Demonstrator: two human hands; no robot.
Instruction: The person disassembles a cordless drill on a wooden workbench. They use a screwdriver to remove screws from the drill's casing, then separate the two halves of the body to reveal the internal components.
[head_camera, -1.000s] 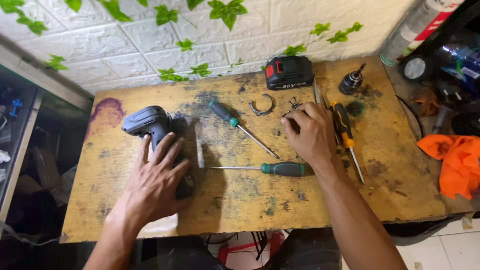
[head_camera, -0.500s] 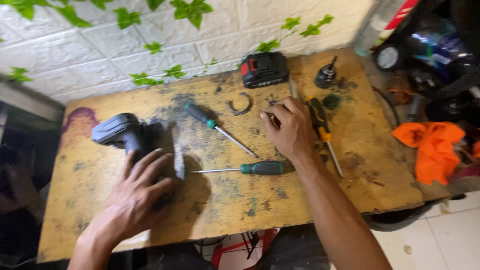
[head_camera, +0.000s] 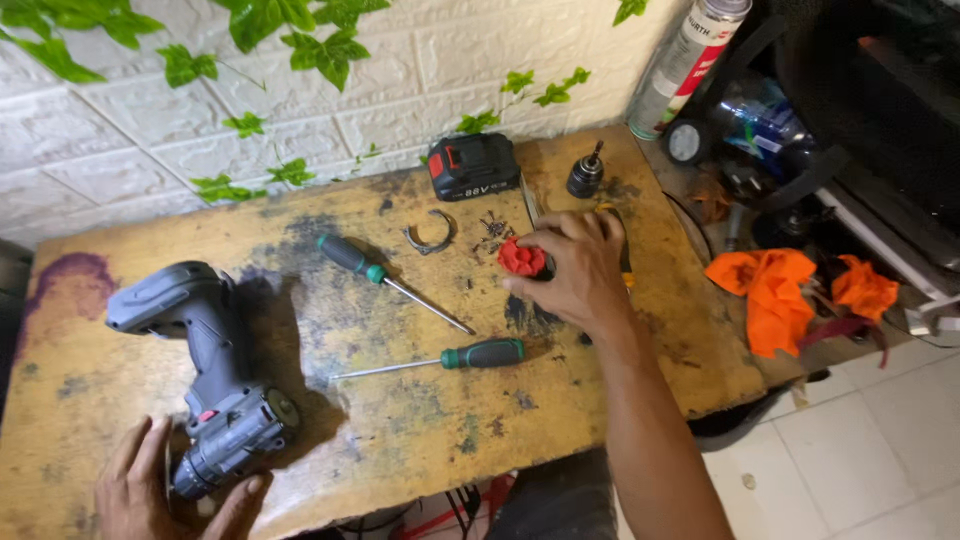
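A grey cordless drill body (head_camera: 205, 375) lies on the stained wooden table (head_camera: 400, 420) at the left. My left hand (head_camera: 165, 495) rests at its front end near the table's near edge, fingers spread around the nose. My right hand (head_camera: 575, 270) is over the middle right of the table, with its fingertips closed on a small red ribbed part (head_camera: 523, 258). Two green-handled screwdrivers lie between the hands: one (head_camera: 385, 280) angled, one (head_camera: 450, 357) nearly level.
A black battery pack (head_camera: 472, 166) with a red tab, a drill chuck (head_camera: 586, 174) and a metal ring clip (head_camera: 430, 235) sit at the table's back. A spray can (head_camera: 685, 65), gauge and orange rags (head_camera: 790, 290) crowd the right side. Tiled floor lies below right.
My right hand has picked up the red part from the table's back right. The left hand slid down to the drill's nose. The view has shifted right.
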